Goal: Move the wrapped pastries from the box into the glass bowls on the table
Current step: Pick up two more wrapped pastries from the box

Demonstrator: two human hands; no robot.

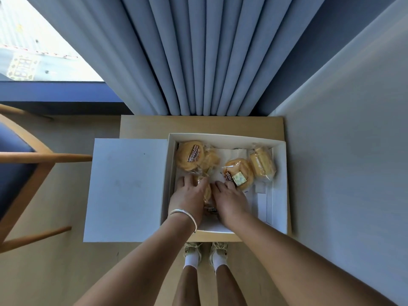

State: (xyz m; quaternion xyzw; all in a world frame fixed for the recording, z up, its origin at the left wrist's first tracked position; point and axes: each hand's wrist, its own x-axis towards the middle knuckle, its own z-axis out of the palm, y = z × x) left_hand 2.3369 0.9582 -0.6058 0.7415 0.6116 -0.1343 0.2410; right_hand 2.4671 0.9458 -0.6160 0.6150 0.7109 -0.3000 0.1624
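Pastry (207, 196) in box (280, 184), between both hands, left grip (187, 193) and right grip (229, 197) clamped on it

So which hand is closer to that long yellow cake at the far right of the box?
Right. The right hand lies nearer the cake, below and left of it. The left hand is farther left, beyond the right one.

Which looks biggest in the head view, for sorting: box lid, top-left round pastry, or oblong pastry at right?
1. Box lid
2. Round pastry
3. Oblong pastry, though only slightly smaller, so unsure.
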